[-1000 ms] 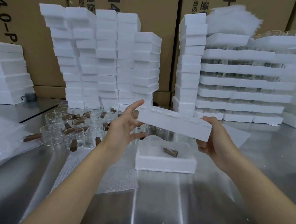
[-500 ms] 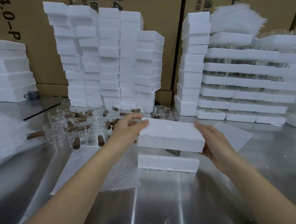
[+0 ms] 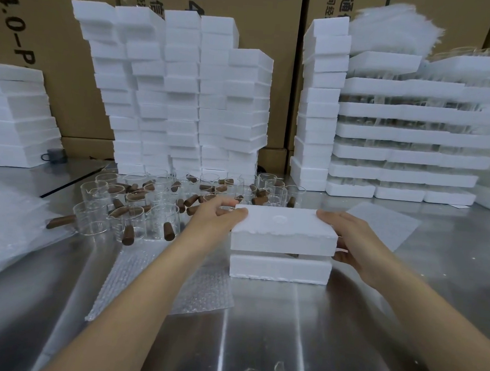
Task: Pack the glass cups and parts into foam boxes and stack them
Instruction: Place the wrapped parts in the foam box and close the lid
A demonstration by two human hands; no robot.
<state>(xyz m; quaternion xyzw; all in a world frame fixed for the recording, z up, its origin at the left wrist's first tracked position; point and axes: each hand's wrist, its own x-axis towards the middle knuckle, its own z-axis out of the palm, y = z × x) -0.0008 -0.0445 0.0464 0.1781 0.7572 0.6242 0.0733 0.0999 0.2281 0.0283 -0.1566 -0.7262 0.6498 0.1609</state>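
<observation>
A white foam lid (image 3: pixel 284 229) hangs just above the white foam box base (image 3: pixel 280 268) on the steel table, with a thin gap between them. My left hand (image 3: pixel 217 216) grips the lid's left end and my right hand (image 3: pixel 349 237) grips its right end. The base's contents are hidden under the lid, apart from a dark sliver in the gap. Behind and to the left stand several glass cups (image 3: pixel 127 221) with brown wooden handles (image 3: pixel 61 221).
Tall stacks of empty foam boxes (image 3: pixel 180 95) rise at the back centre, packed foam trays (image 3: pixel 407 138) at the back right, more foam (image 3: pixel 12 119) at the left. Bubble wrap (image 3: pixel 157 283) lies under my left forearm. Cardboard cartons form the back wall.
The lid was tilted and held high above the open base; both hands have levelled it and lowered it until it hangs just over the base, hiding the contents.
</observation>
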